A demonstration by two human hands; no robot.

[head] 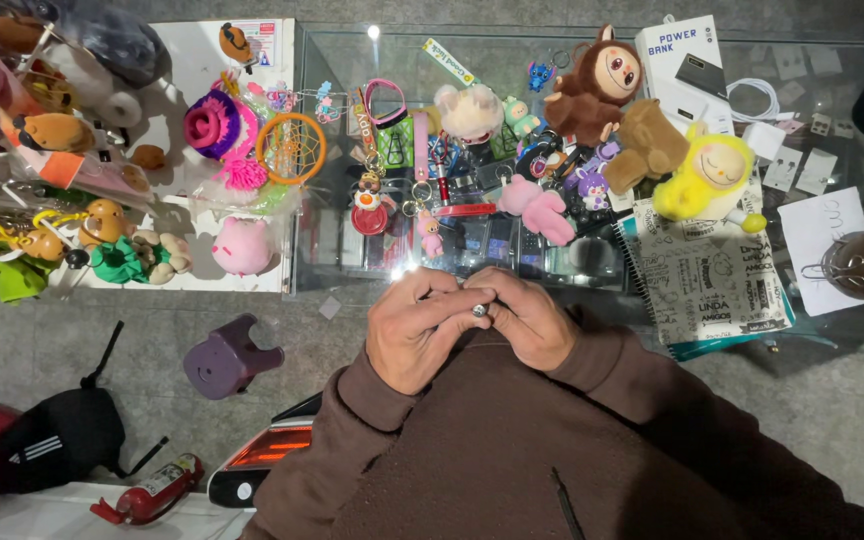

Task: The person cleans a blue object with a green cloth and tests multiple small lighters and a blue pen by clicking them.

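My left hand (414, 330) and right hand (527, 318) met below the glass counter (342, 260), fingers (457, 297) closed around a small metal ring (479, 310), steadying it.

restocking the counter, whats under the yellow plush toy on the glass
The yellow plush toy lies on a spiral notebook with a doodle-print cover; the part beneath the toy is hidden.

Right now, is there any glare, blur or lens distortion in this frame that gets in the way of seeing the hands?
Head view: a small glare spot on the glass counter just above the left hand; the right hand is evenly lit and sharp; wide-lens bending shows at the edges; floor around the purple stool is dimmer.
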